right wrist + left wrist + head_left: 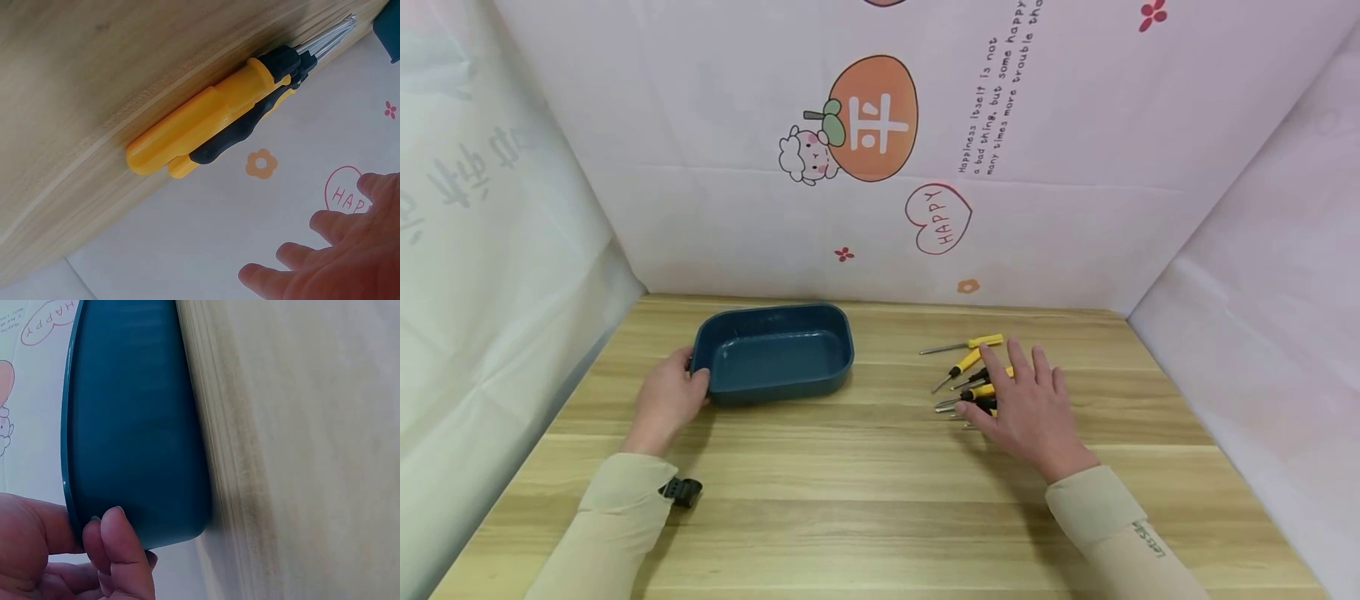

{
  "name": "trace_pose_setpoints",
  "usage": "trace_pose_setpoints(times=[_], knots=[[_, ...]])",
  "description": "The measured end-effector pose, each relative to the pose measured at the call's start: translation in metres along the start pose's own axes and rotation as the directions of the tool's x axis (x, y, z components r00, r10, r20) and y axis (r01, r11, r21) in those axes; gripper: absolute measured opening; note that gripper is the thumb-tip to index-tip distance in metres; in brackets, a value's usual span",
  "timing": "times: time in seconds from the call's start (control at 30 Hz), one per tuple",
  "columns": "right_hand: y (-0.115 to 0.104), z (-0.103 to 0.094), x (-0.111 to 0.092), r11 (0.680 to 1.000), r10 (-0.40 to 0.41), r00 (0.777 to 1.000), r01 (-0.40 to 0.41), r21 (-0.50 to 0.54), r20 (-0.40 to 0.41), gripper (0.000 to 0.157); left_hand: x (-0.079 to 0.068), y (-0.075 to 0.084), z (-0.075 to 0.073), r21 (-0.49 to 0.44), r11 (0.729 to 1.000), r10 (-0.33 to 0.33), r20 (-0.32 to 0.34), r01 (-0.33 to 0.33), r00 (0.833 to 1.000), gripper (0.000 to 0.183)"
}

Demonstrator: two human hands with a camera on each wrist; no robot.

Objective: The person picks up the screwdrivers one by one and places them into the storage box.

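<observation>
A dark blue rectangular plastic container (782, 389) with rounded corners sits on the table with nothing inside it. My left hand (668, 398) grips its left end, the thumb at the near corner. In the left wrist view, curled fingers (128, 550) lie against the end of the container. Over a loose group of screwdrivers on the right spreads my right hand (1033, 412), fingers straight and apart, partly covering them. The screwdrivers have yellow and black handles (200, 125) and metal shafts pointing left. The farthest screwdriver (986, 341) lies a little apart from the others.
The wood-grain table (850, 508) is bounded by a printed white cloth (737, 225) at the back and plain cloth sides. A black watch-like band (682, 492) sits at the left cuff. Bare wood separates container and screwdrivers.
</observation>
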State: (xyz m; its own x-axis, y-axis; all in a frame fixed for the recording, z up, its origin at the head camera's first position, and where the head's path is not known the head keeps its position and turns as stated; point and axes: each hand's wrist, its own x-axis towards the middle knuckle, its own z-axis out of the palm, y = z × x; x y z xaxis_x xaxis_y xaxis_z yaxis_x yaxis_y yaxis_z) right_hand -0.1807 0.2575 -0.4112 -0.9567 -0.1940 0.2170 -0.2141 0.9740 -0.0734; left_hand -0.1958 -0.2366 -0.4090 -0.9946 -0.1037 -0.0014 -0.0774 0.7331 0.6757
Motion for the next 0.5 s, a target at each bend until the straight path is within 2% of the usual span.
trace_pose_setpoints(times=[0.2,0.5], knots=[[0.000,-0.001,0.000,1.000,0.003,1.000,-0.003,0.006,0.011,0.101,-0.004,0.002,0.001,0.019,1.000,-0.001,0.030,0.000,1.000,0.062],[-0.001,-0.003,-0.001,1.000,0.006,1.000,-0.006,0.000,0.004,0.099,-0.012,0.008,0.005,0.076,0.994,0.079,0.023,-0.081,0.997,0.060]])
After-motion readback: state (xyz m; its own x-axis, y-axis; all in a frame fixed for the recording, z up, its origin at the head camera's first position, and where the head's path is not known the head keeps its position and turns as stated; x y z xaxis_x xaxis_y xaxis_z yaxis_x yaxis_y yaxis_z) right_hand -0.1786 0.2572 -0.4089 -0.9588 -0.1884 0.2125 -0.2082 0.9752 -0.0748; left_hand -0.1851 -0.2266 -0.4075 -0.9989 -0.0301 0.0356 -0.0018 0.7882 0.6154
